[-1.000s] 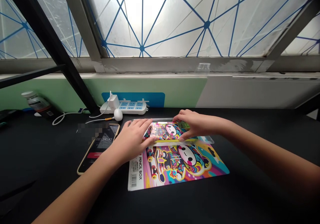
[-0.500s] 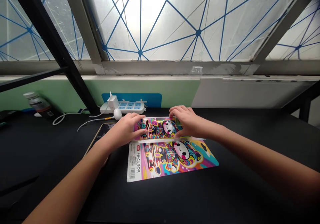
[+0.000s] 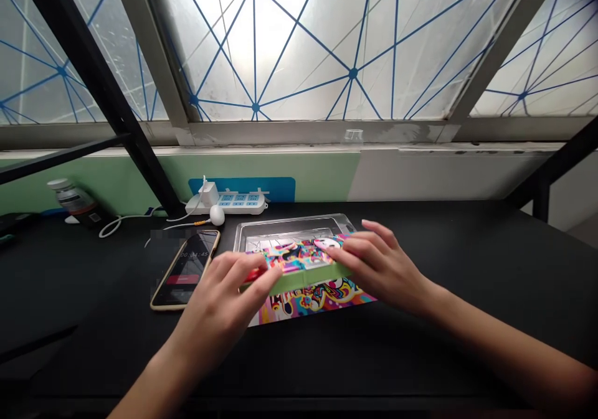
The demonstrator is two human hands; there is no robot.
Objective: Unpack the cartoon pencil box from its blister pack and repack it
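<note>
A pencil box [image 3: 306,276] with a colourful cartoon lid and a light green side is held between my two hands, tilted toward me. My left hand [image 3: 233,282] grips its left end, thumb at the front edge. At the right end, the fingers of my right hand [image 3: 374,260] rest over the lid, and the thumb is hidden. Beneath the box lies the printed backing card [image 3: 313,304], its lower part showing. Just behind stands a clear plastic tray [image 3: 292,226], with nothing visible in its hollow.
Left of my hands lies a phone [image 3: 184,273] with a lit timer. Behind it are a white power strip [image 3: 238,203] and a white cable with a round end [image 3: 216,215]. A bottle [image 3: 75,201] leans by the wall at far left. A black desk [image 3: 448,238] spans the view.
The pencil box has come out of the clear tray and moved toward me over the card. Both hands moved nearer with it, uncovering the phone and the tray.
</note>
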